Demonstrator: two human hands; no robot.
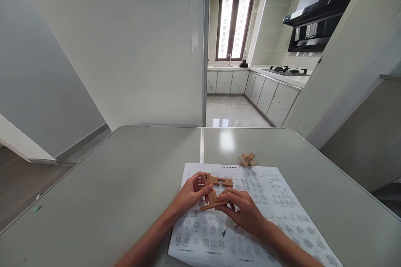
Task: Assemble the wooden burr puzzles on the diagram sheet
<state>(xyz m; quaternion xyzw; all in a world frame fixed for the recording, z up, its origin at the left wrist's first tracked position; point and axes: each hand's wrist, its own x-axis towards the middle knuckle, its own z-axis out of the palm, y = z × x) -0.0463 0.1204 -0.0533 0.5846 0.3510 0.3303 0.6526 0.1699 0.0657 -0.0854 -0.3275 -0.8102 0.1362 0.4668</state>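
My left hand is closed on an upright wooden puzzle piece with a black mark near its top. Pinched in the fingers of my right hand is the right end of a flat wooden strip, which meets the lower end of the upright piece. Behind them a notched wooden piece extends to the right; whether it is joined to the upright one I cannot tell. Below both hands lies a printed sheet covered with small puzzle diagrams. An interlocked wooden cross puzzle sits at the sheet's far edge.
The grey-white table has a seam running away from me. A small green bit lies near its left edge. Past the far edge are a white wall panel and a doorway into a kitchen with cabinets.
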